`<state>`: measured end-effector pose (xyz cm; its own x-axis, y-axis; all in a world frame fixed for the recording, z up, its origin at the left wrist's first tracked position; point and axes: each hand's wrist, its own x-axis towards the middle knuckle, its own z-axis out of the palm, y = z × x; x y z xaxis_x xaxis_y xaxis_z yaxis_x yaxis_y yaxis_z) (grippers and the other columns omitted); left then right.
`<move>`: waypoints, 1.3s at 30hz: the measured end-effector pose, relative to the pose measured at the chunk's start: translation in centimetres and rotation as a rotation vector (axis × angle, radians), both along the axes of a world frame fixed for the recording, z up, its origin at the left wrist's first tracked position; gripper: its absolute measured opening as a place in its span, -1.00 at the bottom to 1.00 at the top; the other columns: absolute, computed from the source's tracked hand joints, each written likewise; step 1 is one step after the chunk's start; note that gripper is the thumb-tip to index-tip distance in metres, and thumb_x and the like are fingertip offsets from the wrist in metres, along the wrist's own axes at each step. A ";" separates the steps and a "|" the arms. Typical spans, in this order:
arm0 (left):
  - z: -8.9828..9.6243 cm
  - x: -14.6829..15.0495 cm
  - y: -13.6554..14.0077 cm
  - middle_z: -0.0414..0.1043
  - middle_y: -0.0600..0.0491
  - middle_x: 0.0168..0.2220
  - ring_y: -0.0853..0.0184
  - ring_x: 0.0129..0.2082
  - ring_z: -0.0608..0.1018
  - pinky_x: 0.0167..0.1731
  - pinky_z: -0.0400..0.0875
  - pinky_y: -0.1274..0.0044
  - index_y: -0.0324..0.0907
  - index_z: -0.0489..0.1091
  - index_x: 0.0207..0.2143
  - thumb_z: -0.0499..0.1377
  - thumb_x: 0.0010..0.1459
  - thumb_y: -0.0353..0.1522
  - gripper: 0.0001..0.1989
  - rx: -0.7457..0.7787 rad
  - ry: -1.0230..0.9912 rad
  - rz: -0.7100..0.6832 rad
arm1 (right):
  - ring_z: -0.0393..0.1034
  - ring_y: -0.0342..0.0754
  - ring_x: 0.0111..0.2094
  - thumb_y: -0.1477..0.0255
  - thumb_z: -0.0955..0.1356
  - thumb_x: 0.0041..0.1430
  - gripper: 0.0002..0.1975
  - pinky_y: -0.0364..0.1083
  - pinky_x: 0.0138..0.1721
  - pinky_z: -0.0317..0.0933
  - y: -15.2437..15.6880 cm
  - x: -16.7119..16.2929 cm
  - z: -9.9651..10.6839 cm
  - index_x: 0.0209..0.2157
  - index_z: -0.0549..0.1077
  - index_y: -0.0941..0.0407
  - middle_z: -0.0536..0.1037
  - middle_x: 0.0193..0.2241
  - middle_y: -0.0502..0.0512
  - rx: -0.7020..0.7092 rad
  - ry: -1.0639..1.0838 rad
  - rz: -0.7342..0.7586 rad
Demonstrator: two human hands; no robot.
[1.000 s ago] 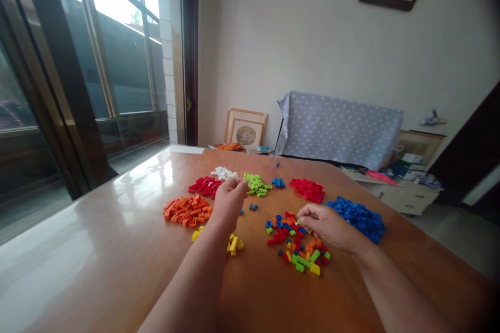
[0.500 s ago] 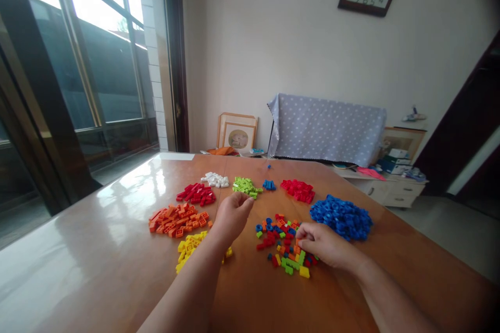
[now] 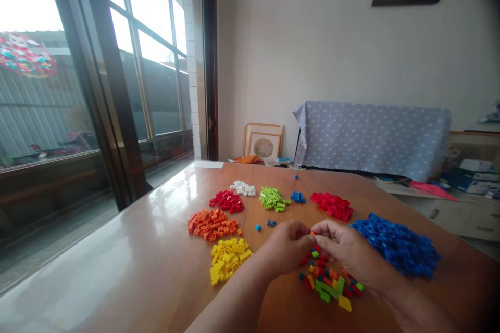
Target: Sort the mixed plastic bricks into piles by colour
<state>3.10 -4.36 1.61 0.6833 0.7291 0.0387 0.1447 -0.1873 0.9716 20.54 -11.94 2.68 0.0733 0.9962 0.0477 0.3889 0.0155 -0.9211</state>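
Over a mixed heap of toy bricks (image 3: 328, 286), my two hands meet at the fingertips. A small orange toy brick (image 3: 313, 235) shows between them, mostly covered by the fingers. My left hand (image 3: 287, 247) is closed in a pinch at the brick's left side. From the right, my right hand (image 3: 341, 244) pinches the same brick with thumb and forefinger. Red, green, blue, orange and yellow bricks lie loose in the heap below, partly hidden by both hands. Left of my left forearm is a pile of yellow bricks (image 3: 228, 260).
Sorted piles ring the hands: orange bricks (image 3: 211, 225), dark red bricks (image 3: 226, 201), white bricks (image 3: 242, 188), lime green bricks (image 3: 273, 199), red bricks (image 3: 332, 205) and a large blue pile (image 3: 398, 244). A few small blue bricks (image 3: 297, 197) lie apart on the wooden table (image 3: 128, 265).
My left hand has moved from near the lime green pile to my right hand. My right hand has lifted off the heap with an orange brick. The view has turned left.
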 end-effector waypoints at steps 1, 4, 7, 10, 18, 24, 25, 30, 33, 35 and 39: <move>0.1 0.0 0.1 0.40 0.09 -0.45 0.44 -0.54 0.33 -0.54 0.22 0.60 -0.19 0.47 -0.25 0.22 0.09 -0.13 -0.67 -0.016 -0.017 0.018 | 0.33 -0.12 -0.42 0.09 0.35 0.20 -0.63 -0.16 -0.42 0.22 0.3 -0.2 -0.1 -0.18 0.45 0.11 0.47 -0.39 0.00 0.013 0.004 -0.014; 0.0 -0.1 0.6 0.40 0.08 -0.46 0.45 -0.53 0.33 -0.48 0.26 0.59 -0.21 0.46 -0.27 0.25 0.06 -0.17 -0.70 -0.058 -0.079 0.058 | 0.40 -0.07 -0.35 0.08 0.37 0.18 -0.61 -0.14 -0.37 0.28 1.1 -0.8 -0.8 -0.15 0.46 0.10 0.52 -0.31 0.06 0.051 0.035 -0.048; -0.2 0.0 1.0 0.38 0.09 -0.49 0.45 -0.55 0.33 -0.49 0.24 0.58 -0.22 0.44 -0.30 0.24 0.05 -0.19 -0.73 -0.089 -0.091 0.098 | 0.46 -0.01 -0.26 0.04 0.37 0.16 -0.55 -0.11 -0.28 0.36 1.3 -1.6 -1.6 -0.10 0.46 0.09 0.57 -0.21 0.13 0.059 0.105 -0.052; 0.0 -0.5 1.5 0.38 0.08 -0.50 0.42 -0.54 0.34 -0.53 0.18 0.58 -0.19 0.43 -0.36 0.22 0.06 -0.21 -0.78 0.030 -0.010 0.167 | 0.50 0.02 -0.23 0.00 0.36 0.14 -0.47 -0.09 -0.25 0.40 1.0 -2.2 -2.2 0.00 0.46 0.08 0.59 -0.17 0.15 0.057 0.121 -0.058; 1.6 -7.5 5.7 0.49 0.04 -0.43 0.26 -0.40 0.47 -0.41 0.20 0.53 -0.10 0.41 -0.46 0.18 -0.07 -0.37 -0.95 0.455 0.383 0.621 | 0.53 0.05 -0.35 0.00 0.33 0.11 -0.46 -0.07 -0.38 0.41 0.7 3.0 -3.0 -0.04 0.53 0.08 0.63 -0.34 0.13 0.039 -0.044 -0.273; 1.8 -11.6 7.5 0.55 -0.04 -0.39 0.08 -0.29 0.55 -0.19 0.27 0.32 -0.08 0.40 -0.46 0.18 -0.08 -0.38 -0.94 0.403 0.746 0.882 | 0.56 0.13 -0.28 0.04 0.34 0.12 -0.53 -0.04 -0.33 0.42 0.3 6.7 -2.5 -0.10 0.56 0.08 0.65 -0.28 0.17 0.118 -0.126 -0.383; 1.9 -11.8 7.5 0.57 -0.06 -0.35 0.06 -0.25 0.55 -0.15 0.26 0.28 -0.08 0.42 -0.44 0.19 -0.08 -0.38 -0.93 0.406 0.775 0.901 | 0.56 0.14 -0.26 0.05 0.35 0.11 -0.54 -0.04 -0.31 0.42 0.2 7.0 -2.3 -0.11 0.56 0.08 0.65 -0.25 0.17 0.133 -0.139 -0.390; 2.8 -11.6 7.4 0.53 -0.19 -0.08 -0.05 -0.08 0.51 -0.11 0.24 0.17 -0.09 0.46 -0.29 0.10 0.05 -0.35 -0.81 0.494 0.908 0.963 | 0.53 0.08 -0.29 0.04 0.31 0.15 -0.57 -0.06 -0.29 0.38 -0.4 8.4 -1.8 -0.12 0.56 0.04 0.64 -0.25 0.11 0.123 -0.233 -0.378; 3.4 -10.9 7.0 0.51 -0.18 -0.08 -0.06 -0.07 0.49 -0.13 0.25 0.18 -0.10 0.44 -0.25 0.03 0.12 -0.34 -0.78 0.554 0.923 0.950 | 0.43 0.01 -0.39 0.07 0.30 0.18 -0.63 -0.09 -0.35 0.29 -0.8 9.2 -1.8 -0.27 0.55 0.06 0.57 -0.41 0.06 0.069 -0.297 -0.284; 3.6 -10.0 6.6 0.51 -0.16 -0.09 -0.05 -0.06 0.49 -0.13 0.25 0.21 -0.09 0.44 -0.24 0.02 0.15 -0.32 -0.78 0.603 0.902 0.909 | 0.35 -0.04 -0.43 0.13 0.33 0.15 -0.70 -0.12 -0.41 0.20 -1.2 9.3 -1.7 -0.41 0.51 0.07 0.50 -0.50 0.02 0.047 -0.310 -0.206; 3.5 -7.9 5.8 0.54 -0.10 -0.10 0.02 -0.09 0.51 -0.14 0.26 0.31 -0.07 0.45 -0.26 0.03 0.18 -0.28 -0.79 0.664 0.813 0.767 | 0.27 -0.09 -0.47 0.30 0.37 0.06 -0.85 -0.15 -0.47 0.06 -1.8 9.0 -1.2 -0.45 0.49 0.09 0.46 -0.55 -0.03 -0.006 -0.318 -0.098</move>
<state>-4.76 1.43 5.08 0.1015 0.9437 0.3148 0.9290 -0.2031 0.3095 29.50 -13.78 1.49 0.1507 0.9855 0.0774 0.6562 -0.0412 -0.7535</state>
